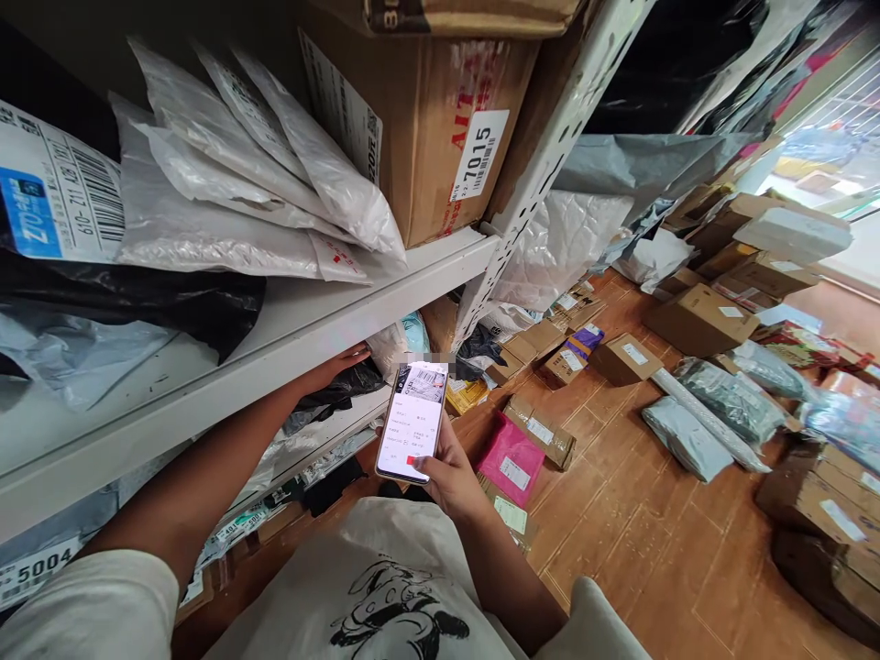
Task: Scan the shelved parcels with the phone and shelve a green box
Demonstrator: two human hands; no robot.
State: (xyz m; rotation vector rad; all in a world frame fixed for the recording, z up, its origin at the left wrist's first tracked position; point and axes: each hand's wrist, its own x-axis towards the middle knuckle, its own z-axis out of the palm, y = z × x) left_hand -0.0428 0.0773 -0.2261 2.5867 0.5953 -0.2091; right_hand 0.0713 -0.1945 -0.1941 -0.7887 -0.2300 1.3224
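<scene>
Parcel storeroom w/ white metal shelving (385, 293) on the left and a wood-look floor (619, 513) strewn w/ packages. I see the right hand (450, 477) clamped round a smartphone (412, 422), fingers behind it, thumb on the lower edge of the screen. Phone is upright, tilted a bit, held in front of the chest, just below the shelf edge. Its screen is lit: barcode pic at top, white form w/ small text below, one red button near the bottom. One phone only.

Left hand (340, 362) reaches under the shelf board, fingers spread flat against a black poly bag (336, 390) on the lower level; not gripping anything that I can make out. Hands are apart, left higher and further in.

Above, on the shelf: approx. four white poly mailers (226, 183) stacked leaning, one big brown carton (426, 119) w/ a "7015" label, one black bag (137, 298) at left. On the floor, one pink mailer (512, 463) near the phone hand, several small brown boxes (622, 357) beyond, exact no. unclear.
</scene>
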